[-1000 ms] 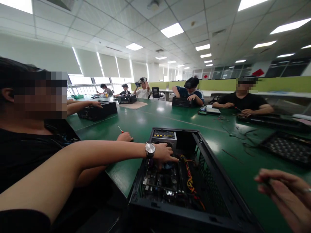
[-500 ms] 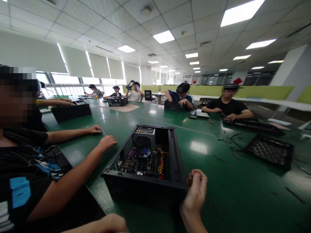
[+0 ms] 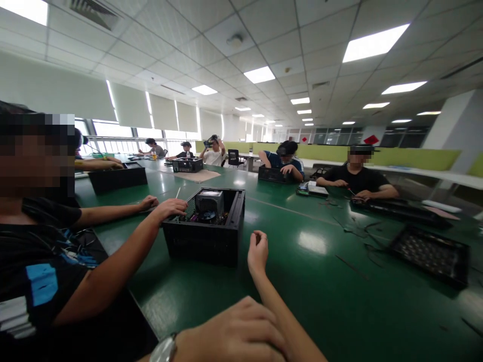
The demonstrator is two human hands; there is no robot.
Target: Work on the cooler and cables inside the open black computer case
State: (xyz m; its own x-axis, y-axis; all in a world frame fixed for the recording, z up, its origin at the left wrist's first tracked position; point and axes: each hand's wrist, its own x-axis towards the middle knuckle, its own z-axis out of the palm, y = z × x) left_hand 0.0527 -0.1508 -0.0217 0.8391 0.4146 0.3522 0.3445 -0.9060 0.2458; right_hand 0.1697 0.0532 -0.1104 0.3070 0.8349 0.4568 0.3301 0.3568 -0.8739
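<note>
A black computer case [image 3: 202,241] stands on the green table, its open top showing a grey power supply [image 3: 211,202] and a fan. To the right of the case, apart from it, my right hand [image 3: 258,251] is raised with fingers curled together; whatever lies inside them is hidden. My left hand [image 3: 241,329], at the bottom middle behind a wristwatch [image 3: 164,349], is bent over beside my right forearm. Its fingertips are out of sight, and contact with the forearm is unclear. A neighbour's hand [image 3: 171,207] rests at the case's left edge.
At the left sits a person [image 3: 41,251] in black, close by. Loose dark strips [image 3: 352,266] and a black tray-like panel [image 3: 432,254] lie on the right of the table [image 3: 302,286]. Further back, several people work at other cases.
The case now stands farther away and to the left, apart from my right hand. My left hand has come in toward my right forearm. The neighbour's hand is now at the case edge.
</note>
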